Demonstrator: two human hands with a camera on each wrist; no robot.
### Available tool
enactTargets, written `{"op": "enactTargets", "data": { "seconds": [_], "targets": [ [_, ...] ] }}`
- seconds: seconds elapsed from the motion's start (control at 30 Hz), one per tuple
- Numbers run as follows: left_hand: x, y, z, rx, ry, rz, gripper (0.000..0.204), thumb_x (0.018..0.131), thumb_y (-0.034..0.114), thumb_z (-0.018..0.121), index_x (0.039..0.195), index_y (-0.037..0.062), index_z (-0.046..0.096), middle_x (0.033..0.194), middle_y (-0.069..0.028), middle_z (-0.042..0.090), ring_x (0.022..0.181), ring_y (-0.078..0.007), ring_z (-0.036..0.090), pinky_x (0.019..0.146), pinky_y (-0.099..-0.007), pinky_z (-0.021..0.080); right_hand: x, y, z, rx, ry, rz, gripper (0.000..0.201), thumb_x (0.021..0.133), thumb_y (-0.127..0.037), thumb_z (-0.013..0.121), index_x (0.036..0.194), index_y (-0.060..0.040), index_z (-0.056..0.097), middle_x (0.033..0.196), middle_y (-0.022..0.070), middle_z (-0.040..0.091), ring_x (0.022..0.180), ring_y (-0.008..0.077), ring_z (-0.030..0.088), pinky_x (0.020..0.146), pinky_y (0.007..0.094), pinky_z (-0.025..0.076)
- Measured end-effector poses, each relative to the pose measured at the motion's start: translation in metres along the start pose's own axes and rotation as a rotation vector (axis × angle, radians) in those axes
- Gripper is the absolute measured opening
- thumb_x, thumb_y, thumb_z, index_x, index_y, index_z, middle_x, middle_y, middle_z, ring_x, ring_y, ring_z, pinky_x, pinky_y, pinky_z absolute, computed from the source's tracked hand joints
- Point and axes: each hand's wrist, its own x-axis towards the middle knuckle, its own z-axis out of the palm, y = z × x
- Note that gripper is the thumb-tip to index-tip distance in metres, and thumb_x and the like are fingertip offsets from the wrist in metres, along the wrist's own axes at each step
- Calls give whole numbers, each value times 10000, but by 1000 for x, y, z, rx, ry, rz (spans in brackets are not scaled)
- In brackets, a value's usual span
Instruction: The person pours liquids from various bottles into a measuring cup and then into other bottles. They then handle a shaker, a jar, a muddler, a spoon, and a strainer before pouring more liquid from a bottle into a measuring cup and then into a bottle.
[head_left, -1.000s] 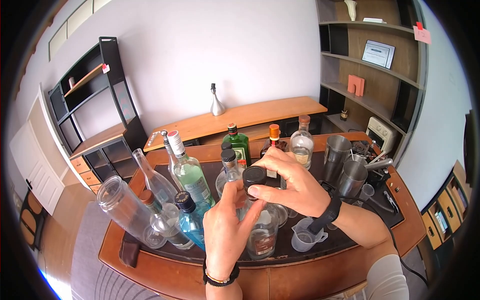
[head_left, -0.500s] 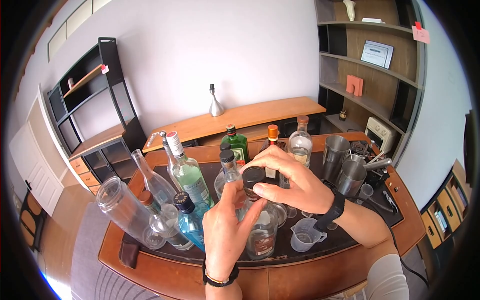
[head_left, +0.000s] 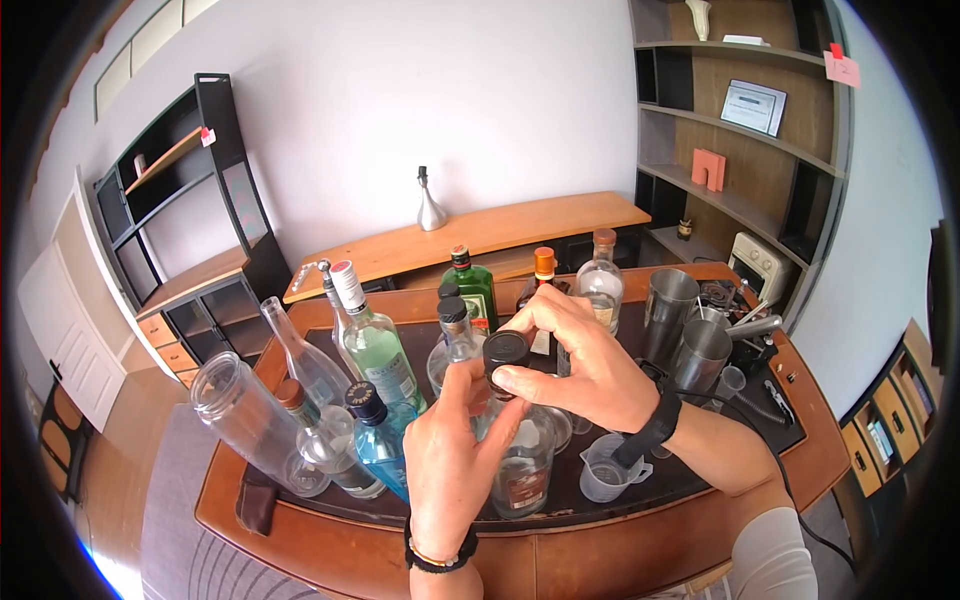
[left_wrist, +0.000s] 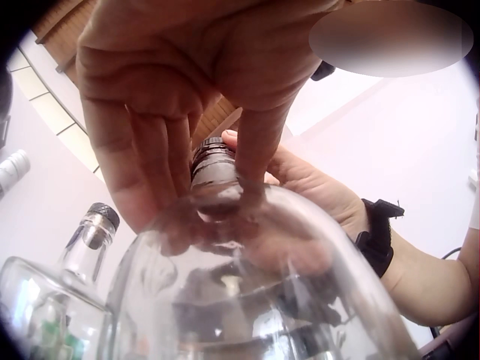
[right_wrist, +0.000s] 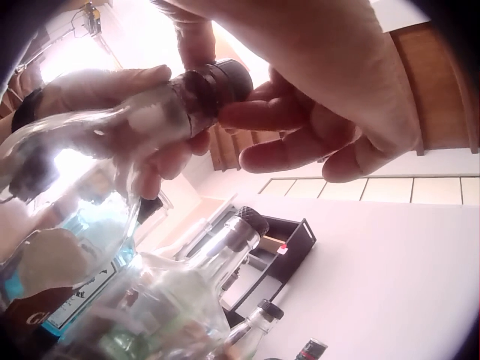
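Observation:
A clear glass bottle [head_left: 525, 480] with a brown label stands upright at the front of the desk. Around its neck [right_wrist: 154, 112] curl the fingers of my left hand [head_left: 450, 465]. My right hand [head_left: 595, 375] pinches the black cap [head_left: 507, 348] between thumb and forefinger, its other fingers loosely bent in the right wrist view. The cap sits on top of the neck, where dark torn wrapping [right_wrist: 196, 97] shows. Just left of my left hand is a blue bottle [head_left: 385, 440] with a dark cap. A plastic measuring jug [head_left: 605, 470] stands to the right.
More bottles crowd the left, including a tilted clear jar [head_left: 245, 420] and a pale green bottle [head_left: 378, 350]. Behind my hands stand a green bottle [head_left: 473, 290] and an orange-capped bottle [head_left: 543, 268]. Metal shaker cups [head_left: 672, 305] are at right. A cable [head_left: 790, 490] hangs past my right forearm.
My right thumb and forefinger shifted round the cap and then came back to nearly the earlier hold. The left hand keeps its grip on the neck, and the bottle stays in place.

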Motion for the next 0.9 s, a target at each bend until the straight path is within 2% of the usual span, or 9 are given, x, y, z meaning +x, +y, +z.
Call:
{"op": "enactTargets", "data": {
  "seconds": [0.1, 0.2, 0.3, 0.5, 0.6, 0.7, 0.8, 0.9],
  "targets": [
    [0, 1, -1, -10, -11, -9, 417, 854, 254, 780, 1134, 40, 556, 951, -135, 742, 825, -288, 724, 671, -366, 554, 3, 7, -6, -8, -80, -76, 261, 885, -208, 712, 1092, -57, 662, 993, 47, 572, 986, 205, 523, 928, 358, 375],
    [1, 2, -2, -18, -19, -10, 423, 855, 259, 780, 1140, 39, 557, 961, -138, 742, 831, -292, 725, 674, -367, 555, 3, 4, -4, 182, -83, -34, 310, 896, -208, 703, 1163, -54, 663, 1057, 60, 583, 1039, 206, 529, 970, 361, 384],
    [1, 0, -1, -13, -12, 2, 425, 856, 261, 780, 1143, 39, 557, 968, -140, 742, 835, -296, 725, 676, -368, 556, 2, 6, -6, 199, -105, -36, 357, 898, -213, 704, 1212, -50, 656, 1082, 63, 574, 1062, 197, 526, 992, 354, 388],
    [1, 1, -1, -25, -10, 4, 423, 854, 255, 781, 1139, 36, 557, 960, -142, 742, 836, -297, 726, 679, -369, 556, 3, 6, -6, 177, -92, -24, 340, 880, -194, 729, 1178, -47, 659, 1019, 47, 555, 993, 176, 518, 928, 326, 399],
    [0, 0, -1, -15, -8, -1, 418, 853, 249, 781, 1134, 34, 557, 948, -141, 743, 832, -293, 726, 678, -367, 557, 2, 5, -2, 106, -45, -39, 295, 861, -188, 754, 1099, -48, 652, 983, 37, 546, 959, 167, 515, 891, 311, 396],
    [0, 1, 0, -3, -5, -3, 413, 853, 244, 780, 1131, 34, 558, 939, -138, 744, 827, -287, 726, 674, -364, 556, 1, 5, 5, 87, 39, -2, 302, 857, -302, 772, 944, -80, 587, 911, 32, 533, 896, 180, 511, 867, 349, 329],
    [0, 2, 0, -7, -5, -3, 414, 851, 243, 781, 1131, 34, 558, 936, -136, 744, 822, -284, 726, 672, -364, 556, 1, -1, -1, -4, -29, 25, 288, 844, -184, 777, 1043, -55, 613, 960, 36, 537, 947, 171, 517, 890, 321, 395],
    [0, 0, -1, -14, -13, -8, 421, 850, 249, 783, 1132, 33, 557, 939, -136, 744, 822, -287, 725, 673, -365, 556, 5, 10, -2, 106, -64, -34, 318, 862, -192, 755, 1113, -51, 619, 1002, 47, 556, 970, 176, 525, 902, 333, 398]
  ]
}}
